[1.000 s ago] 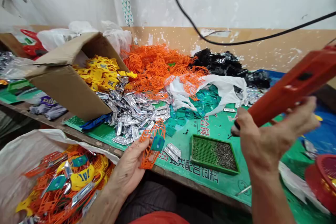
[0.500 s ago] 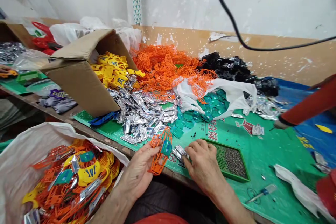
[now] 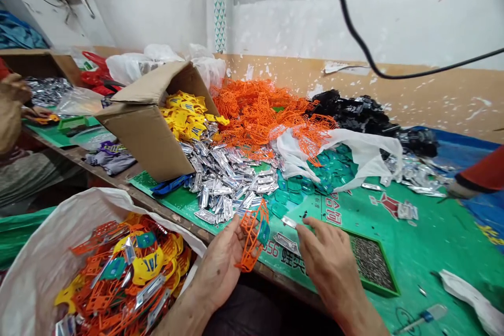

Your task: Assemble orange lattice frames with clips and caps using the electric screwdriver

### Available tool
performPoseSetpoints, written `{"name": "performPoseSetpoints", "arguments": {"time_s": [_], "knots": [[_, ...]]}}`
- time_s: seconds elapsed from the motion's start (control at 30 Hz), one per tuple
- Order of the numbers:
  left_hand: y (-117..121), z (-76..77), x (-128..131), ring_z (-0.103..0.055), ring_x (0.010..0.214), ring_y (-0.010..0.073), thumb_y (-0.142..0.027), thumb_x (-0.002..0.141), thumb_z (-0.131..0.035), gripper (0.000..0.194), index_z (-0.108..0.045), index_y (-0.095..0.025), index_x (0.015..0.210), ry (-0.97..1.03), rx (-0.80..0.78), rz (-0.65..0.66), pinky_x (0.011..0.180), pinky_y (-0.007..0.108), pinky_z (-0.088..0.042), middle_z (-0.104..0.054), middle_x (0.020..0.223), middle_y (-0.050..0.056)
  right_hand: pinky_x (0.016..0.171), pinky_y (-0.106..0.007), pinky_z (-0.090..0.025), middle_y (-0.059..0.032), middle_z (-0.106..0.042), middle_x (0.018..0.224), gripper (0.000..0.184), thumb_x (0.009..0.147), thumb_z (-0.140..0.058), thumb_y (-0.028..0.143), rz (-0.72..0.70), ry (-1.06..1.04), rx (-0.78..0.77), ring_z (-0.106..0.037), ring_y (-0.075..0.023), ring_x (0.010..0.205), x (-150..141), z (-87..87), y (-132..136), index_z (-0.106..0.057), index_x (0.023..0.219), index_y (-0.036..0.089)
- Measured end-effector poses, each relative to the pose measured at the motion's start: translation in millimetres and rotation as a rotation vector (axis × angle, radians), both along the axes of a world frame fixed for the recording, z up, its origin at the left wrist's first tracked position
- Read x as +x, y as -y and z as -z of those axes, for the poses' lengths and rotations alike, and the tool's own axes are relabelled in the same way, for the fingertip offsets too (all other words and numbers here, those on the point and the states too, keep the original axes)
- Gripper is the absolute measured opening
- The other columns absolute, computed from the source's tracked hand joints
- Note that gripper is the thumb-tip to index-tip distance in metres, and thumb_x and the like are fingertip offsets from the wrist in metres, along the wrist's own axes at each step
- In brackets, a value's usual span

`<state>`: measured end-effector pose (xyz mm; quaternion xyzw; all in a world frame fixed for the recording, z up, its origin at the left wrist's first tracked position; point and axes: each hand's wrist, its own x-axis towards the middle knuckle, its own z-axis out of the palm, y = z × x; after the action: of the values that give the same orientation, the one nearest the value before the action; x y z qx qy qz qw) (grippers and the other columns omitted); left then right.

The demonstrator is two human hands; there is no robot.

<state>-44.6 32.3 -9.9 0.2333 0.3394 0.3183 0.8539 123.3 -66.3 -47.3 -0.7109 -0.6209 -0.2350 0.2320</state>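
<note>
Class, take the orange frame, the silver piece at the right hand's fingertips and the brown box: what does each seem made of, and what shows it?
Orange frame: likely moulded plastic, smooth-looking, from its even colour and thin open bars.
Silver piece: glossy metal or metal-coated plastic; its bright shine leaves both open.
Brown box: matte cardboard, judging by its dull surface and folded edges.

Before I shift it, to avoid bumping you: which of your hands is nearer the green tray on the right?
Right. The right hand is beside the green tray, partly hiding its left end; the left hand is farther left, holding an orange frame.
</note>
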Motion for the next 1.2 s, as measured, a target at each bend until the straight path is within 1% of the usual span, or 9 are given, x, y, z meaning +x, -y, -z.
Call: {"name": "performPoseSetpoints", "arguments": {"time_s": [0.07,0.13,0.2,0.3,0.57,0.77,0.93,1.1,1.2], "knots": [[3,-0.9,1,-0.067,0.088,0.0200,-0.030,0.095,-0.049,0.026,-0.070,-0.014,0.090,0.006,0.026,0.005,0.081,0.031,-0.052,-0.073,0.092,0.008,0.081,-0.038,-0.046,-0.0163,-0.064,0.110,0.023,0.090,-0.047,0.008,-0.143,0.030,0.097,-0.059,-0.0238,0.099,-2,-8.6,8,-0.065,0.103,0.013],[7,-1.1,4,-0.066,0.093,0.0220,-0.034,0.091,-0.056,0.025,-0.070,-0.015,0.084,0.037,0.089,0.040,0.087,0.032,-0.050,-0.074,0.092,0.007,0.085,-0.039,-0.050,-0.0196,-0.062,0.115,0.028,0.089,-0.042,0.003,-0.287,0.049,0.127,-0.058,-0.0248,0.107,-6,-13.7,13,-0.062,0.106,0.010],[13,-0.9,7,-0.065,0.098,0.0236,-0.038,0.087,-0.062,0.024,-0.071,-0.016,0.080,0.056,0.162,0.077,0.091,0.033,-0.047,-0.074,0.092,0.007,0.088,-0.041,-0.052,-0.0208,-0.062,0.115,0.029,0.088,-0.041,0.001,-0.356,0.047,0.157,-0.058,-0.0256,0.111,-10,-14.7,16,-0.061,0.108,0.009],[20,0.6,11,-0.062,0.104,0.0243,-0.041,0.085,-0.064,0.026,-0.073,-0.016,0.088,0.063,0.242,0.118,0.094,0.032,-0.044,-0.075,0.096,0.006,0.087,-0.039,-0.055,-0.0207,-0.064,0.111,0.029,0.087,-0.043,0.000,-0.355,0.013,0.212,-0.059,-0.0251,0.110,-12,-12.7,15,-0.061,0.108,0.008],[25,10.1,13,-0.063,0.100,0.0236,-0.044,0.095,-0.044,0.041,-0.071,-0.015,0.108,0.039,0.319,0.219,0.087,0.031,-0.045,-0.073,0.105,0.009,0.081,-0.037,-0.058,-0.0177,-0.064,0.103,0.029,0.087,-0.045,-0.001,-0.383,-0.073,0.272,-0.062,-0.0229,0.102,-13,-12.0,15,-0.060,0.109,0.010],[28,6.9,12,-0.063,0.094,0.0223,-0.048,0.094,-0.045,0.044,-0.072,-0.015,0.106,-0.018,0.366,0.235,0.084,0.030,-0.045,-0.073,0.104,0.009,0.079,-0.034,-0.058,-0.0147,-0.066,0.102,0.031,0.088,-0.045,0.000,-0.398,-0.140,0.270,-0.064,-0.0205,0.098,-15,-13.2,16,-0.061,0.111,0.014],[25,6.4,12,-0.064,0.082,0.0199,-0.051,0.090,-0.051,0.043,-0.074,-0.016,0.100,-0.048,0.358,0.232,0.069,0.026,-0.045,-0.074,0.095,0.008,0.077,-0.032,-0.057,-0.0147,-0.066,0.100,0.031,0.089,-0.043,0.000,-0.436,-0.185,0.239,-0.063,-0.0193,0.094,-14,-18.0,17,-0.062,0.109,0.013],[24,5.1,13,-0.064,0.089,0.0216,-0.051,0.088,-0.055,0.041,-0.074,-0.016,0.098,-0.005,0.359,0.241,0.082,0.029,-0.046,-0.074,0.097,0.008,0.078,-0.033,-0.056,-0.0131,-0.067,0.101,0.032,0.089,-0.043,0.001,-0.433,-0.241,0.197,-0.063,-0.0193,0.095,-13,-15.5,20,-0.062,0.111,0.016],[26,5.0,13,-0.064,0.092,0.0227,-0.051,0.088,-0.055,0.041,-0.074,-0.017,0.100,-0.016,0.370,0.241,0.084,0.029,-0.046,-0.074,0.100,0.008,0.078,-0.033,-0.056,-0.0134,-0.067,0.099,0.031,0.088,-0.043,0.000,-0.417,-0.210,0.199,-0.063,-0.0197,0.095,-13,-14.6,21,-0.063,0.106,0.014]]}}
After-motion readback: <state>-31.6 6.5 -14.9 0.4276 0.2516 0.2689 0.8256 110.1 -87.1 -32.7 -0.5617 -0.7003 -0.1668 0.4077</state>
